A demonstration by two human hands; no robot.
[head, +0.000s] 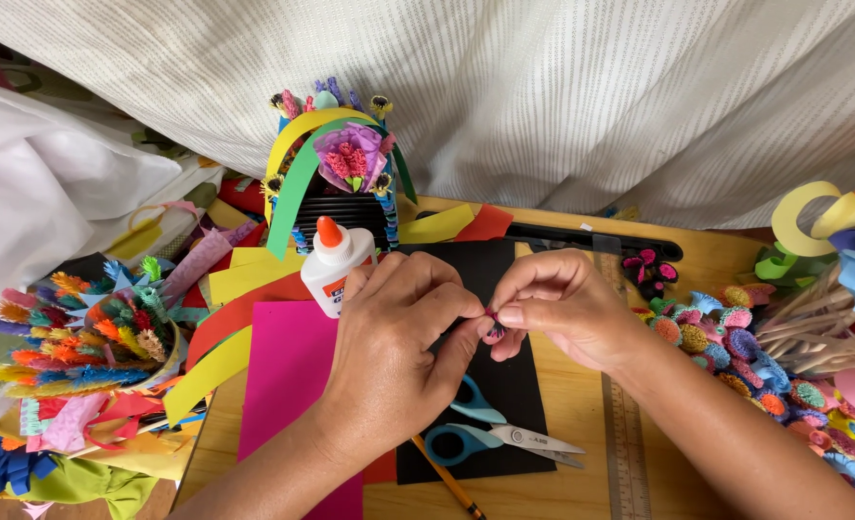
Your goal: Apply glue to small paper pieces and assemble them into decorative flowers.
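Observation:
My left hand (398, 337) and my right hand (557, 303) meet over a black paper sheet (514, 385). Between their fingertips they pinch a small rolled paper piece (492, 322), pink with a dark fringe, mostly hidden by the fingers. Both hands are closed on it. A white glue bottle (336, 265) with an orange cap lies just left of my left hand. Blue-handled scissors (480, 433) rest on the black sheet below my hands.
A pink paper sheet (297, 395) lies at left. A decorated paper basket (336, 173) stands behind. A bowl of fringed paper flowers (90, 347) sits far left, more paper flowers (755, 356) at right. A ruler (625, 443) and pencil (447, 481) lie on the wooden table.

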